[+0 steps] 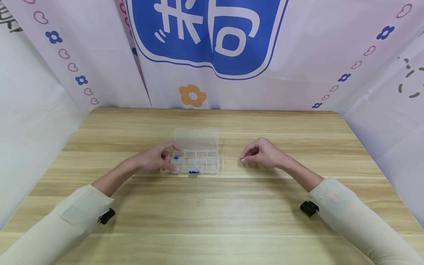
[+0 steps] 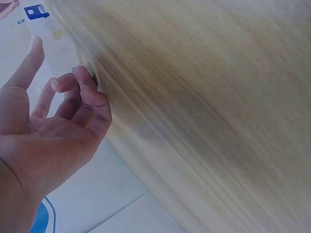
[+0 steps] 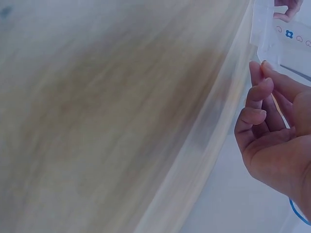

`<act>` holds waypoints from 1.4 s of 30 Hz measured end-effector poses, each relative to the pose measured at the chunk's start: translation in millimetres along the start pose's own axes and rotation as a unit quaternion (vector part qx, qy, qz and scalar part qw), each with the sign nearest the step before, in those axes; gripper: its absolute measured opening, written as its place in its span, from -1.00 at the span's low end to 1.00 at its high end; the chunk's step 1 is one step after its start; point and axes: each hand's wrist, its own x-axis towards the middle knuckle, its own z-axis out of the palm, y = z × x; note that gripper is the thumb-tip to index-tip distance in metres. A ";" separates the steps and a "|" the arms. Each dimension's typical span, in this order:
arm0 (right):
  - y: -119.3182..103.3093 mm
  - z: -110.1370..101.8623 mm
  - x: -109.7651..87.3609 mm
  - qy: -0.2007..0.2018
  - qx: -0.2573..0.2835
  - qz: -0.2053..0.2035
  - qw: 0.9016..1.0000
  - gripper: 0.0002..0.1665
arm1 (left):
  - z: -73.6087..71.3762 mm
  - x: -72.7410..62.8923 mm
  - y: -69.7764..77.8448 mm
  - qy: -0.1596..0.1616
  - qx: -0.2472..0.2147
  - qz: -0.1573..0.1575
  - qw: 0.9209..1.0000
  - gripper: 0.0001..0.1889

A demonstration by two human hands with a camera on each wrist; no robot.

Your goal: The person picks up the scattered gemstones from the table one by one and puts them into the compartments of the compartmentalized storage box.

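Observation:
A clear plastic compartment box lies on the table, its lid swung open toward the back. My left hand holds the left end of the box, index finger at the rear and thumb at the front. A small blue piece lies in the rear left compartment. The front edge carries a blue latch. To the right of the box, my right hand pinches a tiny orange-brown piece between thumb and index finger, just above the table; its kind is too small to tell.
The wood-grain table extends around the box on every side. Behind it hangs a white cloth with a blue emblem and flowers. A pale yellowish round piece shows at the box in the left wrist view.

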 end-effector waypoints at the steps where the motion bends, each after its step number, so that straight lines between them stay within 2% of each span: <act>1: -0.8 0.3 0.5 0.001 0.000 0.000 1.000 -0.95 | -0.1 0.2 0.1 0.000 0.000 0.001 1.000 -0.33; 11: -2.4 2.5 4.5 0.007 0.016 -0.012 1.000 -0.93 | -0.4 -0.1 1.5 0.002 0.001 -0.002 1.000 -0.33; 20: -6.3 3.9 6.7 0.017 -0.004 -0.019 1.000 -0.95 | -0.2 0.6 1.5 0.001 0.003 -0.002 1.000 -0.33; 42: -15.0 10.0 17.4 0.002 0.019 -0.022 1.000 -0.95 | -1.0 0.8 -0.2 -0.001 0.005 0.001 1.000 -0.34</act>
